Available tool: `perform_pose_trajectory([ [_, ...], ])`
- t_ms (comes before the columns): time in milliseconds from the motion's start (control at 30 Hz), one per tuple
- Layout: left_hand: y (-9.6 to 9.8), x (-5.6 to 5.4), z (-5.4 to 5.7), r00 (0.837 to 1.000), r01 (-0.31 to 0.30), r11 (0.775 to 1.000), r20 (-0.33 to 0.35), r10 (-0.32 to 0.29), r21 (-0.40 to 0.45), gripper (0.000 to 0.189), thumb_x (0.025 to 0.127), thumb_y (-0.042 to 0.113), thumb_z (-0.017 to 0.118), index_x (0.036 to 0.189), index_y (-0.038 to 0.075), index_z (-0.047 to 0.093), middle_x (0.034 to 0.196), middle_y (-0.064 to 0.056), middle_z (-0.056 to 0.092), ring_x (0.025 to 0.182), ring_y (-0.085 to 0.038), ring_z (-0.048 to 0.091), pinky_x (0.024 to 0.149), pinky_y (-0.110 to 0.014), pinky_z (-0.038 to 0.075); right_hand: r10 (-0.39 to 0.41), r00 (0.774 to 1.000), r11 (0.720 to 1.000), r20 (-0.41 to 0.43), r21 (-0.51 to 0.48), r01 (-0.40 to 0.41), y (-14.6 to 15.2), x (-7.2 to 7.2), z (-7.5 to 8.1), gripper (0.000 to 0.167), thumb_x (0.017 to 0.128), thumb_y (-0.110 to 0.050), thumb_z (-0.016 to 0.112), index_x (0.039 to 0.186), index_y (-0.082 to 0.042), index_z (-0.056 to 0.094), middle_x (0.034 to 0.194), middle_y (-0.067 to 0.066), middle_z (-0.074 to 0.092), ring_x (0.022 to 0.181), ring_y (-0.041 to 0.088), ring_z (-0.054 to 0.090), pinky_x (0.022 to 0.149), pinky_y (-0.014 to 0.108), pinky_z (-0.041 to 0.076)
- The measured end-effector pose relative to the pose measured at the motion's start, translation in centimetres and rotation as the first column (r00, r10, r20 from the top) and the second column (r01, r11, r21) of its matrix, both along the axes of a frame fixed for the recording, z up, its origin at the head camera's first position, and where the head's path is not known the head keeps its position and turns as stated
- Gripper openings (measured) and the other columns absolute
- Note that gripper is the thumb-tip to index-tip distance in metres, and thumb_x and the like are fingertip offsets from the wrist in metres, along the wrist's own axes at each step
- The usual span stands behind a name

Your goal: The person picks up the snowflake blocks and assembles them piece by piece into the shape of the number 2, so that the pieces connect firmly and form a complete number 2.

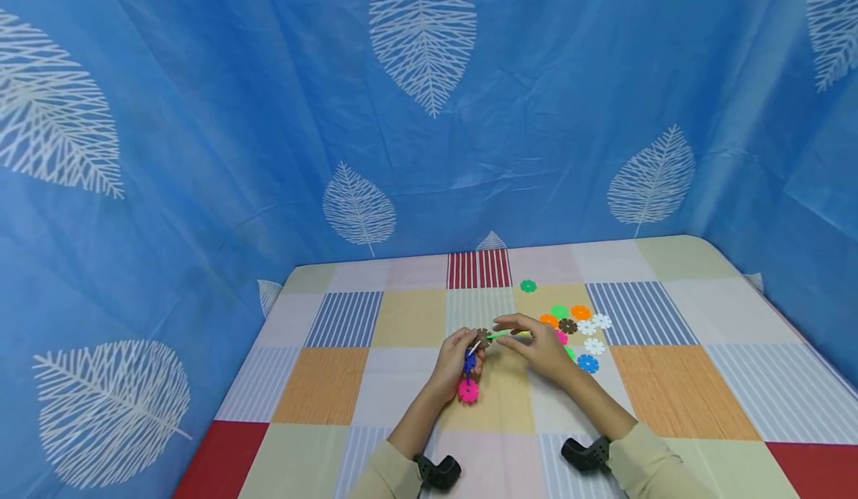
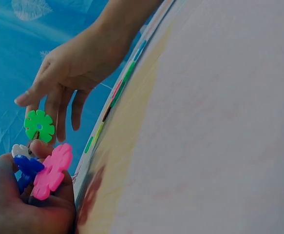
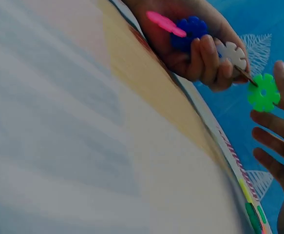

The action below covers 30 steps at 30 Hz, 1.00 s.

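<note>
My left hand (image 1: 456, 361) grips a chain of slotted flower-shaped plastic discs. A pink disc (image 2: 53, 171) sticks out at one end, joined to a blue disc (image 3: 189, 34). Beyond them come a white disc (image 3: 232, 55) and a brown disc (image 1: 483, 338), which the left fingers partly cover. At the far end a green disc (image 3: 264, 92) stands edge-on in the brown one's slot. Beside that green disc is my right hand (image 1: 541, 346), its thumb and fingers spread apart. The index finger lies close against the green disc's edge; whether it touches cannot be made out.
Loose flower discs lie on the patchwork tablecloth (image 1: 322, 387) to the right of the hands, among them orange (image 1: 581, 312), white (image 1: 594, 346) and blue (image 1: 588, 363) ones. One green disc (image 1: 528, 286) lies farther back. A blue leaf-patterned curtain (image 1: 268, 112) hangs behind the table.
</note>
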<state>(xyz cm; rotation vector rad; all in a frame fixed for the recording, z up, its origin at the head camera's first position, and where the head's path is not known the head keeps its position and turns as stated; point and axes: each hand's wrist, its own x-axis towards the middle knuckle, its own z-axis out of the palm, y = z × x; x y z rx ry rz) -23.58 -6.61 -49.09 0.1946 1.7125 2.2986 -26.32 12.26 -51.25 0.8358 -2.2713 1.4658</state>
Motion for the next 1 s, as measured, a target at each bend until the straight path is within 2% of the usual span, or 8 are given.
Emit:
perform_pose_trajectory([
  [167, 0.0, 0.0, 0.1, 1.000, -0.015, 1.000, 0.016, 0.015, 0.007, 0.024, 0.099, 0.014, 0.039, 0.086, 0.001, 0.054, 0.063, -0.002, 0.052, 0.042, -0.005, 0.045, 0.041, -0.016, 0.041, -0.091, 0.995, 0.995, -0.027, 0.024, 0.092, 1.3, -1.8, 0.8, 0.026, 0.087, -0.015, 0.065, 0.112, -0.010, 0.064, 0.100, -0.001, 0.067, 0.089, 0.015, 0.061, 0.073, 0.035, 0.053],
  [300, 0.0, 0.0, 0.2, 0.999, -0.019, 1.000, 0.027, 0.018, 0.016, 0.024, 0.099, 0.013, 0.040, 0.085, -0.001, 0.054, 0.064, -0.002, 0.052, 0.042, -0.006, 0.045, 0.041, -0.016, 0.041, -0.195, 0.980, 0.978, -0.050, 0.059, 0.198, 2.5, -4.1, 1.6, 0.023, 0.087, -0.016, 0.065, 0.108, -0.008, 0.066, 0.096, 0.002, 0.067, 0.088, 0.020, 0.058, 0.072, 0.037, 0.052],
  [400, 0.0, 0.1, 0.2, 1.000, -0.017, 1.000, 0.024, 0.017, 0.015, 0.023, 0.099, 0.013, 0.039, 0.085, 0.000, 0.053, 0.064, -0.003, 0.052, 0.042, -0.006, 0.044, 0.041, -0.016, 0.041, -0.253, 0.967, 0.963, -0.030, 0.090, 0.255, 3.2, -5.9, 2.2, 0.025, 0.086, -0.012, 0.067, 0.109, -0.004, 0.065, 0.096, 0.009, 0.067, 0.088, 0.027, 0.057, 0.073, 0.042, 0.051],
  [567, 0.0, 0.1, 0.3, 1.000, -0.015, 1.000, 0.012, 0.015, 0.011, 0.023, 0.099, 0.013, 0.039, 0.084, 0.002, 0.053, 0.065, -0.002, 0.051, 0.043, -0.005, 0.044, 0.041, -0.016, 0.040, -0.318, 0.945, 0.937, 0.076, 0.175, 0.301, 4.2, -8.2, 2.3, 0.030, 0.086, -0.007, 0.065, 0.114, 0.003, 0.062, 0.105, 0.021, 0.063, 0.093, 0.036, 0.057, 0.077, 0.048, 0.049],
  [767, 0.0, 0.1, 0.2, 1.000, -0.022, 1.000, 0.011, 0.022, 0.018, 0.023, 0.098, 0.012, 0.040, 0.083, 0.002, 0.054, 0.065, -0.002, 0.052, 0.042, -0.005, 0.044, 0.040, -0.016, 0.040, -0.347, 0.921, 0.912, 0.176, 0.291, 0.288, 4.8, -9.5, 0.9, 0.041, 0.090, -0.013, 0.060, 0.126, 0.006, 0.052, 0.109, 0.029, 0.055, 0.098, 0.041, 0.053, 0.081, 0.051, 0.045],
  [867, 0.0, 0.1, 0.1, 1.000, -0.025, 1.000, 0.014, 0.025, 0.018, 0.023, 0.098, 0.012, 0.040, 0.083, 0.002, 0.054, 0.065, -0.002, 0.052, 0.043, -0.006, 0.044, 0.041, -0.016, 0.040, -0.355, 0.924, 0.895, 0.145, 0.339, 0.290, 4.7, -9.7, 0.3, 0.045, 0.090, -0.016, 0.060, 0.128, 0.005, 0.050, 0.112, 0.032, 0.051, 0.102, 0.043, 0.048, 0.087, 0.053, 0.039],
  [967, 0.0, 0.1, 0.0, 0.999, -0.036, 0.999, 0.014, 0.035, 0.014, 0.023, 0.098, 0.013, 0.041, 0.082, 0.002, 0.054, 0.065, -0.003, 0.052, 0.043, -0.006, 0.045, 0.041, -0.017, 0.041, -0.358, 0.930, 0.872, 0.077, 0.384, 0.304, 4.6, -9.8, 0.0, 0.038, 0.090, -0.017, 0.061, 0.121, 0.005, 0.057, 0.112, 0.031, 0.051, 0.106, 0.043, 0.043, 0.091, 0.054, 0.033],
  [1000, 0.0, -0.1, -0.3, 0.999, -0.043, 0.999, 0.016, 0.042, 0.015, 0.023, 0.097, 0.014, 0.043, 0.082, 0.002, 0.054, 0.065, -0.003, 0.052, 0.043, -0.006, 0.045, 0.041, -0.017, 0.042, -0.362, 0.930, 0.864, 0.059, 0.397, 0.311, 4.5, -9.8, 0.0, 0.035, 0.089, -0.016, 0.061, 0.118, 0.004, 0.060, 0.111, 0.031, 0.052, 0.107, 0.043, 0.043, 0.092, 0.054, 0.032],
])
